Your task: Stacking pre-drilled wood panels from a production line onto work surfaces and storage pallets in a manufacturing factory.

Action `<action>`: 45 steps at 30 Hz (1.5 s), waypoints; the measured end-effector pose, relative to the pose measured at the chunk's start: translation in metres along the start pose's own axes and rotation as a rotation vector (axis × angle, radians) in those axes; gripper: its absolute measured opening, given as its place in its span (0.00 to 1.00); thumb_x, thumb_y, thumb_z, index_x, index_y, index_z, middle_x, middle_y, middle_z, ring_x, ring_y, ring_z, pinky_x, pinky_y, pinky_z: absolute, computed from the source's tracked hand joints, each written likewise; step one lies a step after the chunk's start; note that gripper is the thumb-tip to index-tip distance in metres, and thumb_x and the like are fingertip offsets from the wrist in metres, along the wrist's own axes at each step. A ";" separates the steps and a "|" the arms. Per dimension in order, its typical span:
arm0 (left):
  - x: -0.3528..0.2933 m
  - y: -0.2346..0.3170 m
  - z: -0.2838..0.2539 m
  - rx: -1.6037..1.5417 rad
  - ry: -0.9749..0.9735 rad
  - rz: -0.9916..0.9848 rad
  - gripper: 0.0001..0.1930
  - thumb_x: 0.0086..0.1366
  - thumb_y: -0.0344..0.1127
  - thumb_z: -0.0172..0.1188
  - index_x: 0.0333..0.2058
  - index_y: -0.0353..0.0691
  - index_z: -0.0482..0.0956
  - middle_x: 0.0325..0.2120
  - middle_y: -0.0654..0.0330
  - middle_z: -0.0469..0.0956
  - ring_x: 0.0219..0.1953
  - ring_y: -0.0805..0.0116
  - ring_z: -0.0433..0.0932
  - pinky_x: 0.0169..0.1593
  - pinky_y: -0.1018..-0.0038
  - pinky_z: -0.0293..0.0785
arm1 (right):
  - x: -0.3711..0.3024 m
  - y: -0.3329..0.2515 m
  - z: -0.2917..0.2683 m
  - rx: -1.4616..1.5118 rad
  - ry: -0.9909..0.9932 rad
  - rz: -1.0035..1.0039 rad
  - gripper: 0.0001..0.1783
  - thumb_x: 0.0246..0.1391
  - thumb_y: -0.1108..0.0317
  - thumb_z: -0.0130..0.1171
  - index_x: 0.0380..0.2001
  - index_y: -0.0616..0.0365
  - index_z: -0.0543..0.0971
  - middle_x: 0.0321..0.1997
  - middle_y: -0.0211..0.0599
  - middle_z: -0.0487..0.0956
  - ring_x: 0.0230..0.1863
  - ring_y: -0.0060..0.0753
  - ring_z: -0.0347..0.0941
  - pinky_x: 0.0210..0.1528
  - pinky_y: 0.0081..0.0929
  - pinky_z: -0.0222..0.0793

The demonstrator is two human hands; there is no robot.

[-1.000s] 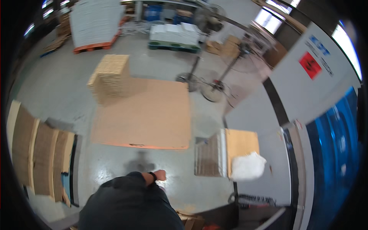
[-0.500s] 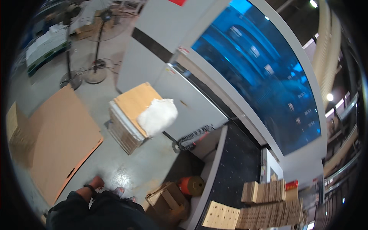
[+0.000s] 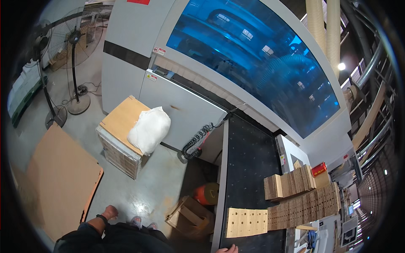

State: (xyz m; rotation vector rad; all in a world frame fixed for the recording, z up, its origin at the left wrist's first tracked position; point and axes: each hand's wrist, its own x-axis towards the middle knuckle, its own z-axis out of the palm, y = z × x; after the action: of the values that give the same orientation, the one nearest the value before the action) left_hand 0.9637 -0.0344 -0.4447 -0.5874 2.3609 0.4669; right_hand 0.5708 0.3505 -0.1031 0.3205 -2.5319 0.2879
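Observation:
My left hand [image 3: 110, 212], a dark band at its wrist, hangs over the grey floor at the lower left. Its fingers are loosely curled, with nothing visible in them. Only the fingers of my right hand [image 3: 228, 249] show, at the lower edge; they lie on the rim of the black machine table [image 3: 249, 162] and hold nothing I can see. Closest to them on that table is a row of drilled wooden boards [image 3: 247, 222], the first ones tilted with pale faces up, the others standing on edge. Behind stands a second, shorter row of boards [image 3: 291, 182].
A white cloth bundle [image 3: 149, 130] tops a board-covered stack [image 3: 118, 154]. A large brown sheet [image 3: 63, 181] lies left. Beneath the table are an orange drum [image 3: 206, 194] and a wooden box [image 3: 190, 217]. The blue-windowed machine [image 3: 261, 63] stands ahead; fans [image 3: 75, 38] stand far left.
My view has shifted right, so the machine and stack sit further left. My right hand has come into view at the table's rim. The left hand still hangs low.

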 end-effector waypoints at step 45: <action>-0.008 0.011 -0.075 -0.972 -0.065 -0.452 0.13 0.63 0.39 0.55 0.30 0.40 0.86 0.26 0.61 0.85 0.27 0.69 0.85 0.34 0.72 0.83 | 0.008 -0.009 -0.013 -0.014 0.066 0.119 0.19 0.47 0.73 0.59 0.46 0.62 0.83 0.53 0.49 0.79 0.57 0.52 0.72 0.63 0.44 0.66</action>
State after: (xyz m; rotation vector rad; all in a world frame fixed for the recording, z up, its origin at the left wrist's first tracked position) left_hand 0.9252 -0.0578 -0.3830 -1.4539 1.7302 1.3859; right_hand 0.5737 0.3443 -0.0867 0.1524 -2.4909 0.3211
